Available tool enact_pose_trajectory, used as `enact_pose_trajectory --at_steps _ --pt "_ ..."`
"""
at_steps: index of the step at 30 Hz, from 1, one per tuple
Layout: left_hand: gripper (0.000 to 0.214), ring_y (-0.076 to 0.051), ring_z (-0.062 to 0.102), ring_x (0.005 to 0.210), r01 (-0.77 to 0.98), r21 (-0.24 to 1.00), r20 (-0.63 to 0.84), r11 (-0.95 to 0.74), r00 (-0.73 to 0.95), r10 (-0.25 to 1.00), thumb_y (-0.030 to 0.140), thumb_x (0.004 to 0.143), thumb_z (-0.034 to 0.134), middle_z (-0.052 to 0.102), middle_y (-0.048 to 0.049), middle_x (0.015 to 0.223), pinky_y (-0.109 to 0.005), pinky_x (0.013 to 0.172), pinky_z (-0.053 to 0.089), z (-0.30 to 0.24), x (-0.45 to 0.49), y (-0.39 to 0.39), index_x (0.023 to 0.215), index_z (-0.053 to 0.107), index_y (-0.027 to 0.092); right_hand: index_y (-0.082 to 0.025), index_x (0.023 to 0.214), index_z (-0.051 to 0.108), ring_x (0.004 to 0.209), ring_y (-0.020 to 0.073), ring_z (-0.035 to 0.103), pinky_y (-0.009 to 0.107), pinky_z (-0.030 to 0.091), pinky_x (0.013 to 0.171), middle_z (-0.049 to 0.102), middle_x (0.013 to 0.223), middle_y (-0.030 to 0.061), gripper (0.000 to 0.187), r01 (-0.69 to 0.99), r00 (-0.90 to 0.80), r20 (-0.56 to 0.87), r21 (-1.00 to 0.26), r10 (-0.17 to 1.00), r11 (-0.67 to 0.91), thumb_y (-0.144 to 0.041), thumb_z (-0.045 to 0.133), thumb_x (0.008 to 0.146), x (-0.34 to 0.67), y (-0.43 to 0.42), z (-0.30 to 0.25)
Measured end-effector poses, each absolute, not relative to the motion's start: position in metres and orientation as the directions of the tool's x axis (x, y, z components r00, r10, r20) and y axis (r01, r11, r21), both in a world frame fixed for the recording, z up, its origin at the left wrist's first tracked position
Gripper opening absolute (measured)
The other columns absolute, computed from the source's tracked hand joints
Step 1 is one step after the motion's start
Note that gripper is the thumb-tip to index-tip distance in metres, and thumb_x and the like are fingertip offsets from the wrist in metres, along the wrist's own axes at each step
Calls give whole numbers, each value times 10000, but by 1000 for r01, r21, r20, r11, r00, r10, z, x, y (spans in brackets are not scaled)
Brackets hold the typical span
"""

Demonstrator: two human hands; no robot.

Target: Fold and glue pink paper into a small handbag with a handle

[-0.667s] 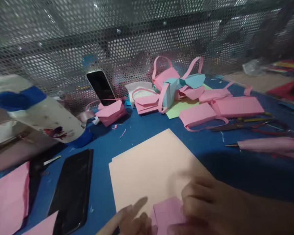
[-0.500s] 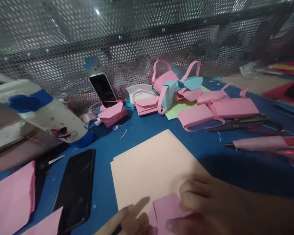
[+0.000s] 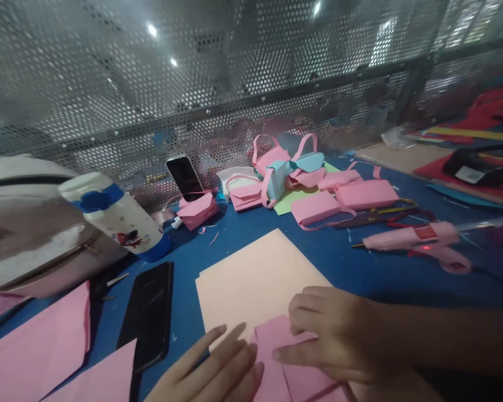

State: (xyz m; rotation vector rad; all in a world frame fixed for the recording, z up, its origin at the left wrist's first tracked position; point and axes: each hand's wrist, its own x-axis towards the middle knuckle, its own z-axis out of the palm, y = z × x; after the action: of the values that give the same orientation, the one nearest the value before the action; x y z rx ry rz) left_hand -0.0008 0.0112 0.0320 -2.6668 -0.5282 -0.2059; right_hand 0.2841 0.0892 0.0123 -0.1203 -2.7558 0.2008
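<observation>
A folded piece of pink paper lies over the near end of a stack of peach paper sheets, and creases show on it. My right hand grips it from the right, with fingers curled at its far edge and the thumb pressed on top. On the left, my left hand rests with fingers stretched out, their tips touching the pink paper's left edge. Its index finger points over the peach sheets. The near part of the pink paper runs out of the picture.
Small pink paper bags and a blue paper bag stand at the back. A pink glue gun with a red light lies right, near scissors. A black phone, bottle, pink sheets and white bag are left.
The view has shifted, bringing more of the glue gun and white bag into sight. My left hand's fingers have spread out flatter. My right hand still presses the pink paper, which now shows more folds.
</observation>
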Motion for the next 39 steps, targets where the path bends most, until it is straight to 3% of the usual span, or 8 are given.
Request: enact_pose_trajectory --at_steps 4,8,12,18,23,26,34,39 --pt "375 -224 482 1328 412 -330 172 -849 911 375 159 973 436 601 -64 1361 -457 1207 160 29 1 14 1325 561 120 -169 1191 626 806 198 480 314 349 669 599 916 57 333 50 -930 359 -84 77 995 -216 622 861 286 90 18" --pt "524 -203 399 1387 489 -205 163 -848 871 463 54 904 368 555 -76 1405 -437 1190 235 30 7 11 1419 448 118 -161 1153 629 795 178 496 294 364 670 620 925 55 244 78 -925 364 -88 105 993 -233 534 939 285 89 20" --pt "609 -219 404 1384 546 -110 51 -830 837 544 83 882 417 488 -77 1459 -441 1169 291 46 16 4 1483 345 148 -158 1166 613 834 185 515 296 381 711 629 964 68 253 103 -922 368 -62 119 993 -260 524 952 281 89 19" --pt "614 -216 436 1361 569 -88 43 -818 823 567 99 917 442 480 -53 1467 -429 1171 289 57 22 -3 1503 307 225 -143 1121 601 893 198 534 287 402 765 632 1011 74 260 157 -915 350 -152 202 976 -308 598 919 280 89 22" --pt "702 -238 408 1374 611 -162 59 -775 790 610 60 873 438 409 -68 1502 -439 1140 319 42 13 -20 1528 227 196 -158 984 587 866 182 544 274 404 741 628 968 47 194 225 -892 334 -253 304 941 -316 647 889 282 86 24" --pt "685 -223 457 1340 652 -164 114 -740 758 642 51 877 445 424 -50 1489 -430 1133 328 39 6 -28 1511 280 252 -173 966 576 861 170 548 266 401 730 614 948 30 182 236 -882 340 -280 326 931 -343 616 914 282 86 23" --pt "632 -199 504 1306 657 -125 122 -743 754 646 189 931 514 468 -54 1460 -373 1079 421 54 6 -36 1511 271 251 -178 947 576 829 159 569 261 393 698 626 920 18 252 228 -885 326 -323 334 919 -421 623 897 279 87 23" --pt "618 -207 470 1337 638 -92 82 -765 770 632 212 947 512 494 -72 1450 -414 1109 384 59 20 -22 1511 265 251 -184 890 587 800 164 589 256 368 660 652 838 3 261 299 -865 292 -357 409 885 -427 669 843 275 86 24"
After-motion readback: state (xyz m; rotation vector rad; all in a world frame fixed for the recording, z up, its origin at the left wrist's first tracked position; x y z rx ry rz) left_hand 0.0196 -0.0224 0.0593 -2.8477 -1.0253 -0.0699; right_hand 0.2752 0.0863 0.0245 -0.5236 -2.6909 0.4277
